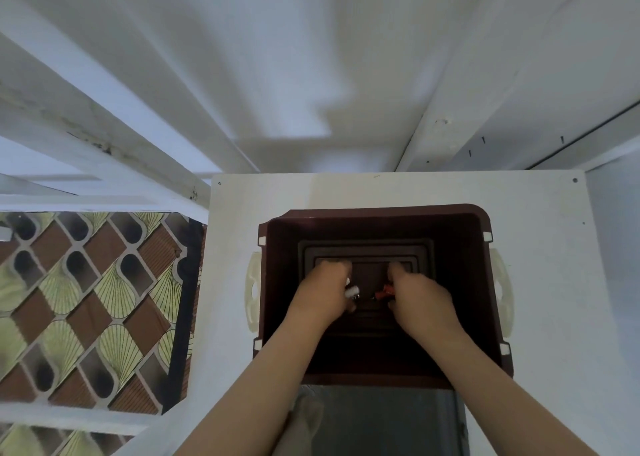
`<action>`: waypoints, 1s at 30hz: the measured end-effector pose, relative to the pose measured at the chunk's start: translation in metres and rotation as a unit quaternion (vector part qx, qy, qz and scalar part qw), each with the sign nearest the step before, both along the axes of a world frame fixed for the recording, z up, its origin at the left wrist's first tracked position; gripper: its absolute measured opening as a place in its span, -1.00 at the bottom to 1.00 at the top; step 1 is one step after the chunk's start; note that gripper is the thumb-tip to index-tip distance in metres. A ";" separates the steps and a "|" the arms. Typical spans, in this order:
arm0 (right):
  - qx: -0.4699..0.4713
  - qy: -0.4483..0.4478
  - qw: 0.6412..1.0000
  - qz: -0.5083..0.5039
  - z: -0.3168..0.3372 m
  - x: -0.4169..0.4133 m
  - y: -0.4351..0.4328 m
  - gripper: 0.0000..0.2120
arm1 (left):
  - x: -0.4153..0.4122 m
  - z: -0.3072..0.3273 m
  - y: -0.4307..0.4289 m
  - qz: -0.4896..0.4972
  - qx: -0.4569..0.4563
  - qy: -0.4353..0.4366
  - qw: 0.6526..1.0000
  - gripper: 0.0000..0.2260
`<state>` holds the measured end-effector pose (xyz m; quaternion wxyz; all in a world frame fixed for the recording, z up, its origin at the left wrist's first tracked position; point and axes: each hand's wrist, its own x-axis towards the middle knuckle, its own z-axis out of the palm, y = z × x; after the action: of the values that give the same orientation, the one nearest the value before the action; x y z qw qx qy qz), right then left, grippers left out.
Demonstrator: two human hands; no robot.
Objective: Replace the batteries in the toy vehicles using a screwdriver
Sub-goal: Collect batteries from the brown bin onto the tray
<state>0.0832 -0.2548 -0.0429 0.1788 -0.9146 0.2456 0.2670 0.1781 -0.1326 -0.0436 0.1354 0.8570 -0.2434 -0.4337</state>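
No readable text, labels or numbers anywhere.

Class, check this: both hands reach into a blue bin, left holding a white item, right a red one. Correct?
No: the head view shows a dark brown bin, not blue. The left hand holds a white item, the right hand a red item.

A deep maroon bin [460,248] stood on the white tabletop [547,282], with a cream handle on its left side [252,293] and another on its right [500,293]. Left of the tabletop lay a surface patterned in brown diamonds and green fans [86,300]. White panelling [277,57] rose behind.
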 end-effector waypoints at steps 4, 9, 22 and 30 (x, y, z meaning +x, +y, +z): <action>-0.036 -0.003 0.998 0.045 0.002 0.003 0.000 -0.77 | -0.010 -0.001 -0.001 -0.132 0.069 -0.064 0.987 -0.83; -0.042 0.023 0.995 0.089 0.008 0.000 -0.003 -0.83 | -0.009 -0.005 0.003 -0.086 0.046 -0.049 0.994 -0.94; 0.022 0.007 1.000 0.002 0.062 -0.009 -0.001 -0.80 | -0.004 0.045 0.018 0.342 -0.126 0.142 0.920 -0.89; 0.085 -0.048 0.986 -0.137 0.116 -0.020 0.022 -0.70 | -0.006 0.108 0.026 0.343 -0.164 0.095 0.920 -0.86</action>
<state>0.0629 -0.2329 0.0733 0.3023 -0.8655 0.3363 0.2156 0.1723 -0.1067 0.0648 0.4372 0.8084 0.0119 -0.3939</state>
